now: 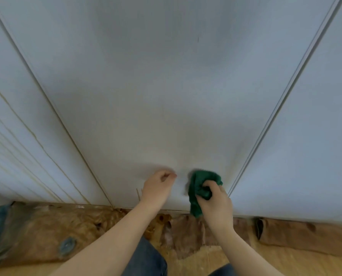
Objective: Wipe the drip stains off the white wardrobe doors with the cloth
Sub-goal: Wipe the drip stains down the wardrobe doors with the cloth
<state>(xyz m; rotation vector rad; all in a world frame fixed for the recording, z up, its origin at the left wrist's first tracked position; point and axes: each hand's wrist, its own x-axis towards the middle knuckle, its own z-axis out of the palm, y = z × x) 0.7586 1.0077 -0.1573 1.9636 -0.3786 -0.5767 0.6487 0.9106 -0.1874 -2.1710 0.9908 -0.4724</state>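
Observation:
A white wardrobe door (pixel 166 86) fills the view, seen from low down near its bottom edge. My right hand (pixel 216 204) is shut on a bunched green cloth (pixel 201 188) pressed against the lower part of the door. My left hand (pixel 158 186) is beside it to the left, fingers curled into a loose fist, knuckles resting against the door and holding nothing. A short dark drip mark (pixel 198 39) shows high on the door. Faint yellowish streaks (pixel 138 193) lie just left of my left wrist.
Neighbouring white doors stand at the left (pixel 16 116) and right (pixel 315 136), separated by grooved edges. A wood-patterned floor (pixel 66 236) runs along the bottom. My knees in blue jeans (pixel 146 259) are close to the door.

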